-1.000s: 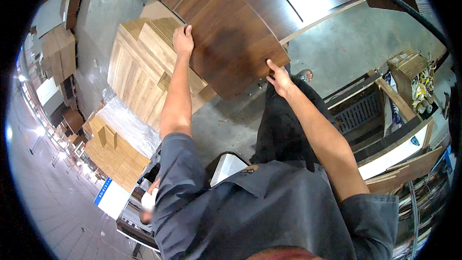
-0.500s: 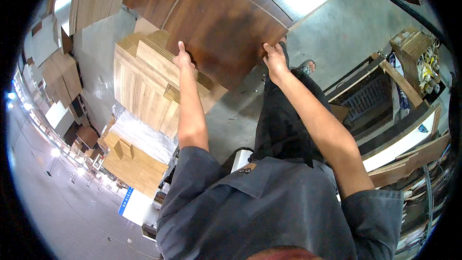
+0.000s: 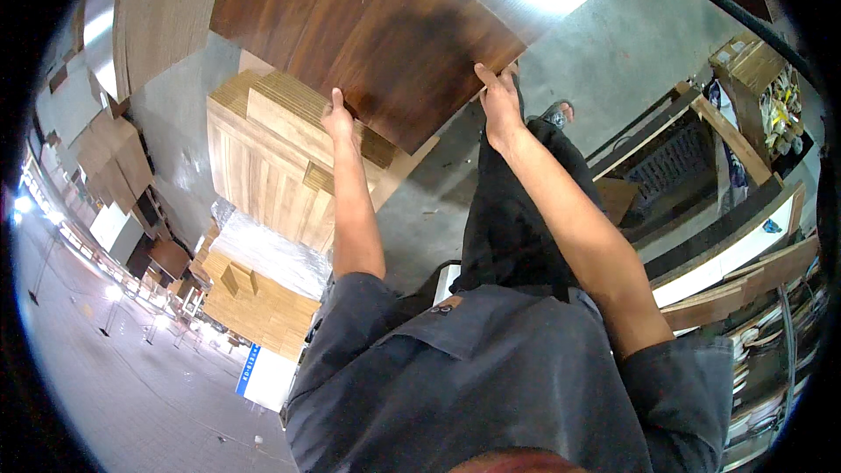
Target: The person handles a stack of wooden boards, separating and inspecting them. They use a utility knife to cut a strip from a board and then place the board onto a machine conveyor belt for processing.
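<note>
Partly curled, left hand [image 3: 339,122], right hand [image 3: 502,112], holding dark board [image 3: 407,66]

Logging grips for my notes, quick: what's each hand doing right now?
Left hand: closed on the dark board, fingers partly hidden.
Right hand: holding the same board, thumb on top.

Left hand [image 3: 339,120] partly hidden; brown panel [image 3: 412,61] cropped above.
</note>
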The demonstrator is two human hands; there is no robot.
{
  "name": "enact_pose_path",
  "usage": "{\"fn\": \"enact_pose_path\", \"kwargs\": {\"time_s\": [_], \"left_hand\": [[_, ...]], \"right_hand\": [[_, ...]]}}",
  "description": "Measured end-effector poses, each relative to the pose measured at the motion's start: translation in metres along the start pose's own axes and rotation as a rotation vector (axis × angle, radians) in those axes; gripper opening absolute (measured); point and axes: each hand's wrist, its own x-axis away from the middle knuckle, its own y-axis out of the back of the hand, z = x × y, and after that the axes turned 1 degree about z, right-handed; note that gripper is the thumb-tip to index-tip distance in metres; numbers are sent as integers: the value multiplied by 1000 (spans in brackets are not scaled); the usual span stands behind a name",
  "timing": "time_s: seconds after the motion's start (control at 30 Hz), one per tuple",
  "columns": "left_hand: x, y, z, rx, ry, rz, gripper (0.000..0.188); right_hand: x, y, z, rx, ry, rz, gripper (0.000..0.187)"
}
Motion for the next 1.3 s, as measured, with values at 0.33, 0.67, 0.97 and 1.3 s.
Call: {"fn": "enact_pose_path", "kwargs": {"time_s": [0.33,0.67,0.97,1.3], "left_hand": [[45,-18,30,137,75,79,67],[98,-22,97,35,398,80,86],[108,-6,116,-368,458,530,74],[332,-209,64,-829,-535,884,54]], "right_hand": [[-14,59,-15,244,61,50,92],[58,246,6,246,316,-7,44],[318,423,42,725,786,-725,32],[438,724,-170,111,380,-2120,108]]}}
